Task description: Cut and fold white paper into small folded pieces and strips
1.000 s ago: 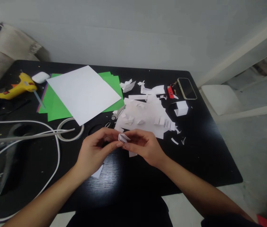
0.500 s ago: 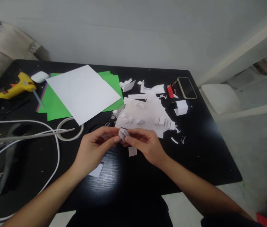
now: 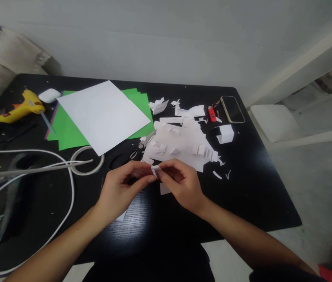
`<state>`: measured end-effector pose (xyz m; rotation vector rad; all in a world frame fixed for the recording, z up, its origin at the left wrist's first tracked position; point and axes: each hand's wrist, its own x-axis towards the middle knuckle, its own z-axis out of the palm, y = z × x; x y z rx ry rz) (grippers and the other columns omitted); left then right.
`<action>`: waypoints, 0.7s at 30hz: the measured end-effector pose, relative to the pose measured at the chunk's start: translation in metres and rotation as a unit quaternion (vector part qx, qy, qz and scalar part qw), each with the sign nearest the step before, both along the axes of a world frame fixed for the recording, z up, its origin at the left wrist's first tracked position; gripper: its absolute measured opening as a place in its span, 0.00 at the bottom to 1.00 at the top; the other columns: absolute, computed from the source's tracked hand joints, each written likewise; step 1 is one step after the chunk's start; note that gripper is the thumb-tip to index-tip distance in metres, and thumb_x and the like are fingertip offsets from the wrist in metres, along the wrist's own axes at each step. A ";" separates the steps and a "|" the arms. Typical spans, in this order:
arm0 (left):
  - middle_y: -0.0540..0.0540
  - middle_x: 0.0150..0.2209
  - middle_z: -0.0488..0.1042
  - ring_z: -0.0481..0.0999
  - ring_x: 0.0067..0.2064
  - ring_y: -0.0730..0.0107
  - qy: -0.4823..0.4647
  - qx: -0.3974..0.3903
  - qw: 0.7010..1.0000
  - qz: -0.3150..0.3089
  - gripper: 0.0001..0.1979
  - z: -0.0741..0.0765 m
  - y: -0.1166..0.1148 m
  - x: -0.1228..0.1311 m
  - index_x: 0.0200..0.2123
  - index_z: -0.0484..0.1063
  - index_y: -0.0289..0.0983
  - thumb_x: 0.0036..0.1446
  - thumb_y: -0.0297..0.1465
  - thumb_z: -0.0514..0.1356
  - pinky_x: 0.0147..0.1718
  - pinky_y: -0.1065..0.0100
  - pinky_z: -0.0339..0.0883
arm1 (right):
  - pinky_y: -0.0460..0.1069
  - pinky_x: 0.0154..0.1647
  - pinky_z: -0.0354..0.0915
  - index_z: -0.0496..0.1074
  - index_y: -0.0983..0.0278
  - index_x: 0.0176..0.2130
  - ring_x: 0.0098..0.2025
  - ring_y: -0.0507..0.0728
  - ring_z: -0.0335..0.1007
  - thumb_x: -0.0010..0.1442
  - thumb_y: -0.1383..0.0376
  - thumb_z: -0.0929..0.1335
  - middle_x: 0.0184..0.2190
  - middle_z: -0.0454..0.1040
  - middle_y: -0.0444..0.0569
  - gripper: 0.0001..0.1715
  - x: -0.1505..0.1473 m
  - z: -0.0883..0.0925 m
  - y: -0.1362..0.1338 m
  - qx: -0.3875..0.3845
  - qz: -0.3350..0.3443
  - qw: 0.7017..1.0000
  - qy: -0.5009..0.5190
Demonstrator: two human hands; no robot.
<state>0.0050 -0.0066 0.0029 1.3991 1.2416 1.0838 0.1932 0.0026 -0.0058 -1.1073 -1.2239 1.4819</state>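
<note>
Between my fingertips is a small folded piece of white paper (image 3: 155, 169). My left hand (image 3: 121, 188) pinches it from the left, and my right hand (image 3: 185, 186) pinches it from the right, covering much of it. Just beyond my hands lies a white paper sheet (image 3: 180, 137) with several small folded scraps on it. Scissors (image 3: 143, 144) rest at its left edge, partly under paper. A white paper square (image 3: 165, 188) shows below my right hand, and another white piece (image 3: 121, 216) peeks out beside my left wrist.
Green sheets (image 3: 72, 135) lie under a large white sheet (image 3: 104, 117) at the left. A yellow glue gun (image 3: 25, 107), a white cable (image 3: 73, 192), a red lighter (image 3: 212, 113), a phone (image 3: 232, 109) and a folded paper box (image 3: 225, 133) are around the black table (image 3: 260, 188).
The folded paper has turned in my fingers and now shows a narrower side. My left hand has shifted slightly right, covering more of the paper piece by the wrist.
</note>
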 end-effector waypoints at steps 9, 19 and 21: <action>0.50 0.36 0.86 0.86 0.36 0.70 -0.012 -0.003 1.000 -0.016 0.09 0.000 0.000 0.000 0.43 0.83 0.40 0.57 0.28 0.72 0.39 0.73 0.81 | 0.53 0.43 0.77 0.79 0.60 0.37 0.38 0.57 0.80 0.58 0.58 0.78 0.35 0.81 0.47 0.10 0.000 0.001 0.000 0.002 -0.009 1.000 -0.019; 0.50 0.35 0.86 0.86 0.35 0.69 -0.039 -0.032 0.999 -0.019 0.07 0.000 0.001 0.001 0.42 0.82 0.40 0.59 0.28 0.70 0.36 0.72 0.82 | 0.54 0.43 0.78 0.79 0.59 0.37 0.39 0.58 0.81 0.59 0.59 0.78 0.36 0.82 0.47 0.09 -0.001 0.000 -0.001 0.021 -0.011 1.000 -0.012; 0.50 0.33 0.85 0.85 0.33 0.70 -0.047 -0.041 0.998 -0.019 0.07 0.001 0.001 0.001 0.42 0.82 0.39 0.59 0.29 0.69 0.34 0.73 0.81 | 0.54 0.43 0.79 0.79 0.59 0.37 0.39 0.58 0.82 0.59 0.59 0.78 0.36 0.82 0.47 0.09 -0.001 0.000 -0.001 0.023 -0.011 1.000 -0.010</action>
